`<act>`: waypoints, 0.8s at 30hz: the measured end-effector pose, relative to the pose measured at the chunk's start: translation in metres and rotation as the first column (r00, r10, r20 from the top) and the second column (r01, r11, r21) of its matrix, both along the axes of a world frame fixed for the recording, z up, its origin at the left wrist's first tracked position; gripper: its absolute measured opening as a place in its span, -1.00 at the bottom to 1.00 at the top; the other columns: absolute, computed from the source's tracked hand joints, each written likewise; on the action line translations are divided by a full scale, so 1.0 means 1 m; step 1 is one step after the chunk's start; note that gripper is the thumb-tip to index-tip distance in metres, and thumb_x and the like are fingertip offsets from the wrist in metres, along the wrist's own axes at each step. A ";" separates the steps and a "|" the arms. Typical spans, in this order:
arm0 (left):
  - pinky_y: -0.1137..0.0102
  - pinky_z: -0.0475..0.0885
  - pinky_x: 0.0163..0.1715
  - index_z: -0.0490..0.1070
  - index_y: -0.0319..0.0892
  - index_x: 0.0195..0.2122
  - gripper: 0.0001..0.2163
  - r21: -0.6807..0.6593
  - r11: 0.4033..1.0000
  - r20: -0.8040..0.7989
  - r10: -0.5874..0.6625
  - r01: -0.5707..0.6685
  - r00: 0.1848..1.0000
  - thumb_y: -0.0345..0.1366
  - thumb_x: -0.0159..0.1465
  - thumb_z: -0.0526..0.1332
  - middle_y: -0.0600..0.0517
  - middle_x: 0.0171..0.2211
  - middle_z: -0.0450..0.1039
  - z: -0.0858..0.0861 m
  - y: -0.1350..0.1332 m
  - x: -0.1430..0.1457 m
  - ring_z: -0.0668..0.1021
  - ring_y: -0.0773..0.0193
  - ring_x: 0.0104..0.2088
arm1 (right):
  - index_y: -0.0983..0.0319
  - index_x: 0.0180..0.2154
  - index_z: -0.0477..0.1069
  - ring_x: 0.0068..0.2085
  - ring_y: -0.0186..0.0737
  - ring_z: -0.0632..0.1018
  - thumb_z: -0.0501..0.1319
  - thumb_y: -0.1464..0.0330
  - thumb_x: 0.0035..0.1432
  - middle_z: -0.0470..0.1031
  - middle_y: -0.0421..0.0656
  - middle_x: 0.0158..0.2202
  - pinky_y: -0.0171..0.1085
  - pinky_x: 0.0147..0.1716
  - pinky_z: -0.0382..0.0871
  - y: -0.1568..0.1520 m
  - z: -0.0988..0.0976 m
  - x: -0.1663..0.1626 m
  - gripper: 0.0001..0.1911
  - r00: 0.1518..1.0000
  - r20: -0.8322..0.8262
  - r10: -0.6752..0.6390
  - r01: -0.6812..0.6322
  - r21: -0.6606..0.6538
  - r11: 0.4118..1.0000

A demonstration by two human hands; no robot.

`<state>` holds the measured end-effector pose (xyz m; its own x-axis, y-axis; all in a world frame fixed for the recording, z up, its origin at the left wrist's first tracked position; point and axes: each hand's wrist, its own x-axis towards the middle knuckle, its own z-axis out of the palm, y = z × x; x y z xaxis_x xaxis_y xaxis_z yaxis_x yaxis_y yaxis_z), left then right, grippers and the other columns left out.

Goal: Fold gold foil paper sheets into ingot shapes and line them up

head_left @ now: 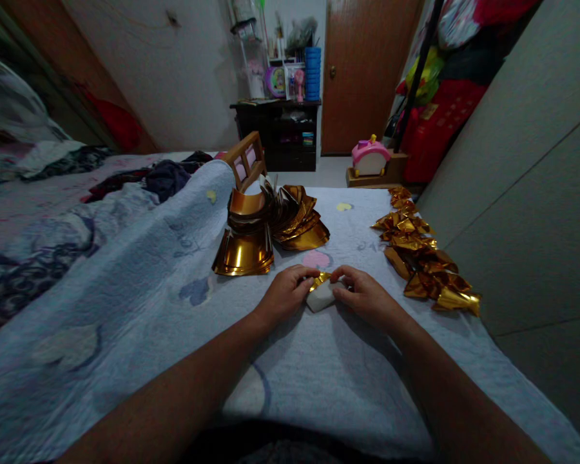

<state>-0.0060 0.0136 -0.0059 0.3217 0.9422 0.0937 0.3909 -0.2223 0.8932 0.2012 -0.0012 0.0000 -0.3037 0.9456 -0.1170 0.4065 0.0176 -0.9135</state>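
Both of my hands meet over the quilt at the middle of the view. Between them is a piece of gold foil paper (323, 297), partly folded, with a pale grey-white face towards me and a shiny gold strip along its far side. My left hand (286, 293) pinches its left end with thumb and fingers. At the other end, my right hand (362, 293) has thumb and fingertips closed on the paper. Beyond my left hand lie fanned stacks of flat gold foil sheets (246, 251). To the right, a row of folded gold foil pieces (423, 264) runs along the quilt's edge.
A light blue quilt (174, 348) covers the surface and rises at the left over a wooden-framed piece (246, 158). Heaped clothes (169, 177) lie farther left. A pale panel (526, 225) borders the right side. Behind stand a dark cabinet (275, 135) and a pink toy (370, 158).
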 end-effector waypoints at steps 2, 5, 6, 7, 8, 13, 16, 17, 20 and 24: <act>0.23 0.42 0.06 0.63 -0.19 -0.12 -0.76 0.004 1.000 -0.002 0.009 -0.009 1.000 -0.42 0.26 0.20 -0.09 -0.10 0.62 -0.001 0.001 0.000 0.59 0.11 -0.05 | 0.20 -0.18 0.38 -0.48 -0.31 0.35 0.14 0.52 0.00 0.35 -0.31 -0.48 -0.33 -0.44 0.17 0.000 -0.001 0.001 -0.70 0.995 0.092 0.032 -0.040 0.089 0.995; 0.26 0.44 0.01 0.63 -0.23 -0.11 -0.76 -0.095 0.995 0.123 0.031 -0.019 0.992 -0.39 0.25 0.22 -0.11 -0.11 0.63 0.000 0.004 0.001 0.60 0.12 -0.08 | 0.19 -0.13 0.36 -0.34 -0.25 0.43 0.09 0.60 -0.03 0.43 -0.23 -0.35 -0.29 -0.30 0.25 -0.002 -0.001 -0.001 -0.60 0.977 0.204 0.055 -0.094 0.186 0.978; 0.28 0.46 -0.03 0.63 -0.23 -0.11 -0.76 -0.151 0.988 0.185 0.042 -0.014 0.982 -0.38 0.25 0.23 -0.11 -0.11 0.63 0.000 0.004 0.002 0.61 0.14 -0.11 | 0.19 -0.12 0.36 -0.29 -0.23 0.45 0.08 0.62 -0.03 0.44 -0.20 -0.29 -0.28 -0.25 0.28 -0.003 -0.001 -0.002 -0.58 0.969 0.243 0.039 -0.095 0.227 0.969; 0.30 0.47 -0.08 0.63 -0.24 -0.11 -0.76 -0.206 0.979 0.247 0.057 -0.005 0.967 -0.37 0.24 0.24 -0.11 -0.12 0.64 0.001 0.004 0.002 0.61 0.16 -0.14 | 0.19 -0.11 0.36 -0.23 -0.20 0.46 0.08 0.63 -0.03 0.44 -0.16 -0.23 -0.26 -0.20 0.29 -0.004 -0.001 -0.003 -0.57 0.959 0.282 0.009 -0.089 0.272 0.958; 0.33 0.47 -0.13 0.63 -0.24 -0.11 -0.76 -0.255 0.967 0.301 0.076 0.004 0.950 -0.36 0.24 0.25 -0.11 -0.13 0.64 0.001 0.004 0.002 0.61 0.18 -0.18 | 0.19 -0.09 0.36 -0.17 -0.17 0.46 0.09 0.63 -0.02 0.43 -0.13 -0.17 -0.24 -0.15 0.31 -0.004 -0.001 -0.005 -0.56 0.947 0.320 -0.029 -0.080 0.319 0.944; 0.44 0.42 -0.35 0.62 -0.25 -0.10 -0.74 -0.379 0.925 0.392 0.152 0.009 0.907 -0.36 0.20 0.29 -0.07 -0.23 0.64 0.003 0.004 0.004 0.55 0.32 -0.38 | 0.19 -0.04 0.42 0.03 0.02 0.36 0.20 0.60 0.00 0.35 0.00 -0.01 -0.09 0.02 0.29 -0.007 0.000 -0.012 -0.55 0.862 0.463 -0.205 -0.073 0.514 0.854; 0.41 0.45 -0.29 0.62 -0.26 -0.10 -0.74 -0.346 0.938 0.370 0.129 0.007 0.920 -0.35 0.21 0.28 -0.08 -0.22 0.64 0.002 0.004 0.004 0.58 0.29 -0.34 | 0.19 -0.05 0.44 0.08 0.10 0.31 0.25 0.58 0.00 0.33 0.03 0.07 -0.01 0.06 0.23 -0.008 0.001 -0.014 -0.57 0.827 0.514 -0.227 -0.124 0.561 0.819; 0.38 0.46 -0.25 0.62 -0.26 -0.10 -0.75 -0.318 0.948 0.352 0.109 0.009 0.930 -0.35 0.22 0.27 -0.09 -0.20 0.65 0.001 0.004 0.004 0.59 0.26 -0.29 | 0.19 -0.05 0.45 0.08 0.10 0.31 0.26 0.58 0.01 0.33 0.03 0.08 -0.01 0.05 0.22 -0.008 0.001 -0.014 -0.58 0.823 0.529 -0.208 -0.156 0.562 0.812; 0.29 0.47 -0.07 0.61 -0.24 -0.09 -0.75 -0.193 0.981 0.220 0.046 -0.003 0.974 -0.37 0.24 0.23 -0.09 -0.12 0.64 0.000 0.005 0.004 0.61 0.15 -0.14 | 0.19 -0.10 0.46 0.02 0.03 0.33 0.23 0.58 0.08 0.40 0.00 0.01 -0.08 -0.02 0.22 -0.008 -0.002 -0.016 -0.67 0.818 0.565 -0.104 -0.269 0.536 0.800; 0.21 0.40 0.08 0.60 -0.21 -0.08 -0.75 0.022 1.000 -0.072 0.012 -0.010 0.997 -0.41 0.29 0.18 -0.09 -0.09 0.61 -0.002 0.004 0.002 0.58 0.11 -0.04 | 0.21 -0.20 0.47 -0.09 -0.07 0.36 0.17 0.60 0.16 0.46 -0.05 -0.14 -0.16 -0.12 0.20 -0.007 -0.006 -0.017 -0.76 0.814 0.580 0.041 -0.379 0.475 0.794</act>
